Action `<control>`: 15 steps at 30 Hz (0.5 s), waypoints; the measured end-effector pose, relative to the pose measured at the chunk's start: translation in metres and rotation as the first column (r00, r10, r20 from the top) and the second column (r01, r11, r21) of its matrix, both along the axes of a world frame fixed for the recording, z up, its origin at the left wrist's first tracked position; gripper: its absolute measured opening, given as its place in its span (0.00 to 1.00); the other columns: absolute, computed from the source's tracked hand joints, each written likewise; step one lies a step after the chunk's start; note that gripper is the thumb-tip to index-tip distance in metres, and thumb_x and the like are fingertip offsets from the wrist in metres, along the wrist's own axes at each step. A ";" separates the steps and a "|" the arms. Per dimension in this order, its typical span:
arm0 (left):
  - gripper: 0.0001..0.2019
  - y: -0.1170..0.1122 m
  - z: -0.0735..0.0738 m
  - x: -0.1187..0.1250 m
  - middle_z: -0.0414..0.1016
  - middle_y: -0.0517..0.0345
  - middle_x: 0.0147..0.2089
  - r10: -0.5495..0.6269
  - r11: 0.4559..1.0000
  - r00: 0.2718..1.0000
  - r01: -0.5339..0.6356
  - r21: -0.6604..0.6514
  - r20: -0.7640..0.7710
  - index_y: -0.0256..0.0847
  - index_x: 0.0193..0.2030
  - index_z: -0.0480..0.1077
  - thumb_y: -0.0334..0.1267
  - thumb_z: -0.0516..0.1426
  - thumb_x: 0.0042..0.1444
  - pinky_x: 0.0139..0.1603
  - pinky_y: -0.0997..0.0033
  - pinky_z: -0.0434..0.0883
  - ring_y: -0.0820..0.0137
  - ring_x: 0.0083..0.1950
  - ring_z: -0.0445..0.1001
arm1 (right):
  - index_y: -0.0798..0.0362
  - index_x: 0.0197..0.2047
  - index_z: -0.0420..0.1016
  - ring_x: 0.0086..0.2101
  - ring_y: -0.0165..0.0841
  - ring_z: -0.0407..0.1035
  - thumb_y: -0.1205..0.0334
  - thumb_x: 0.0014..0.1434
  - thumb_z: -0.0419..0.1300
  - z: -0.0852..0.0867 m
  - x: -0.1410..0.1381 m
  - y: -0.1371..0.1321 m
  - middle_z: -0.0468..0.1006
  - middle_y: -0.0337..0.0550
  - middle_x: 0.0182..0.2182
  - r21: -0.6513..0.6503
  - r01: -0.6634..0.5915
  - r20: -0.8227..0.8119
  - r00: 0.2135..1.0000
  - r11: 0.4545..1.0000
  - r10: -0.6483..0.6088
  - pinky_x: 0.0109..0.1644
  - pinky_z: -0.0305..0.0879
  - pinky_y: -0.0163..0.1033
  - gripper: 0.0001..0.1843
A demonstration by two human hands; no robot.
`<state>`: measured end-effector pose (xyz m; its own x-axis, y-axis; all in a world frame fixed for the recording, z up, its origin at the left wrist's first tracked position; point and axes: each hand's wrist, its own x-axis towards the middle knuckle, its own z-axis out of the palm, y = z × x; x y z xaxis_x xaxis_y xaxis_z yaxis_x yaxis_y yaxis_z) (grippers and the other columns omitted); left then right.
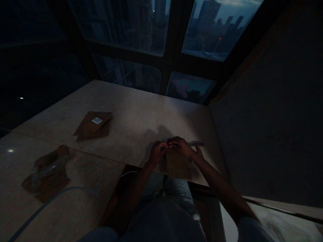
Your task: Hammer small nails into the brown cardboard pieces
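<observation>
In the dim light, both hands meet at the far end of a brown paper bag or envelope (178, 165) near the table's front edge. My left hand (156, 153) is closed, pinching at its upper left corner. Across the top edge bends my right hand (181, 145), its fingers also closed on the brown paper. Something small and dark shows between the fingertips, too dark to name. Just right of my right hand lies a long, flat grey object (196, 143), partly hidden by the wrist; its kind is unclear.
A stack of flat brown paper pieces (94, 129), one with a white label, lies farther back on the pale table (126, 111). Clear plastic and brown packets (49, 174) sit at left. A pale cable (63, 191) crosses the front left. Windows stand behind, a wall at right.
</observation>
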<state>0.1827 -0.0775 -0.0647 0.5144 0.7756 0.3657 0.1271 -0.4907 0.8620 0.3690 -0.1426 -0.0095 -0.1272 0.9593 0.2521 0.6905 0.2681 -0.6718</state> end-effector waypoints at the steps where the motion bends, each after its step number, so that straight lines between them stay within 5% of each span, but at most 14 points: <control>1: 0.04 0.001 0.000 0.000 0.79 0.56 0.38 -0.005 1.000 1.000 0.005 -0.002 0.001 0.43 0.37 0.77 0.32 0.64 0.56 0.48 0.62 0.76 0.65 0.43 0.78 | 0.43 0.43 0.86 0.47 0.43 0.78 0.59 0.62 0.65 0.000 0.000 -0.001 0.85 0.47 0.46 -0.001 0.003 -0.009 1.000 1.000 -0.003 0.53 0.70 0.48 0.08; 15: 0.08 0.000 0.003 0.000 0.81 0.54 0.41 -0.011 1.000 1.000 0.011 -0.007 0.018 0.44 0.42 0.78 0.30 0.64 0.55 0.52 0.59 0.75 0.63 0.47 0.79 | 0.43 0.43 0.85 0.49 0.43 0.77 0.55 0.58 0.69 -0.002 0.010 -0.015 0.83 0.47 0.49 -0.034 0.128 -0.176 0.975 0.991 -0.132 0.55 0.72 0.51 0.09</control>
<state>0.1825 -0.0779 -0.0622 0.5163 0.7725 0.3696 0.1066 -0.4862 0.8673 0.3793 -0.1571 -0.0114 0.0439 0.9703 0.2378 0.5873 0.1675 -0.7918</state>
